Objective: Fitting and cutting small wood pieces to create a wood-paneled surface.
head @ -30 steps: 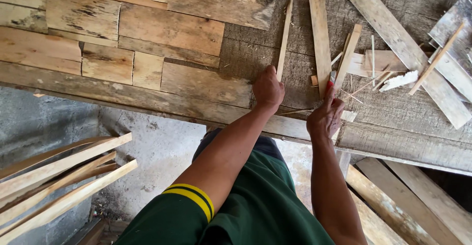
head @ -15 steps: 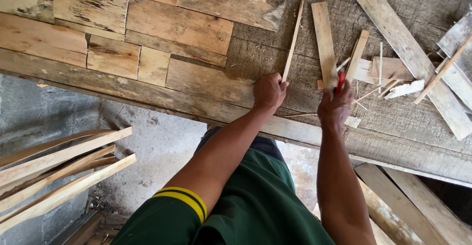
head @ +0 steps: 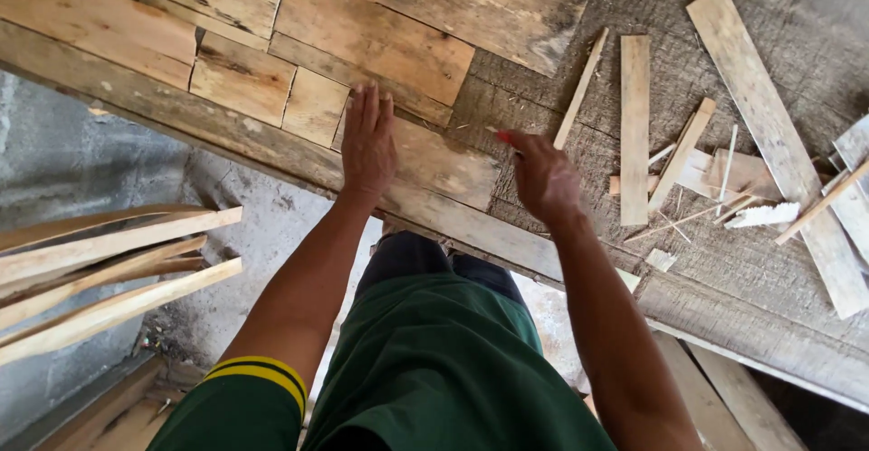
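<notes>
While the left hand (head: pixel 367 139) lies flat with its fingers spread and straight, palm down on a wooden board (head: pixel 425 157), the right hand (head: pixel 540 175) is closed around a small red tool (head: pixel 503 135), whose red tip sticks out past the thumb toward the left; whether it is a pencil or a marker cannot be told. That tip sits just beside the right end of the board, above the grey bench top (head: pixel 769 261).

More short boards (head: pixel 362 39) lie fitted edge to edge like a patchwork to the left and above, resting on the long front plank (head: pixel 226 134) of the bench. To the right, loose thin slats (head: pixel 635 125) and splinters lie scattered on the rough grey surface, with a long pale plank (head: pixel 769 134) slanting across them. Below the bench edge a concrete floor (head: pixel 262 234) shows, and a bundle of pale strips (head: pixel 100 270) juts in from the left.

Both forearms reach forward from the body, the left one bare below a green sleeve with a yellow band (head: pixel 258 374).
</notes>
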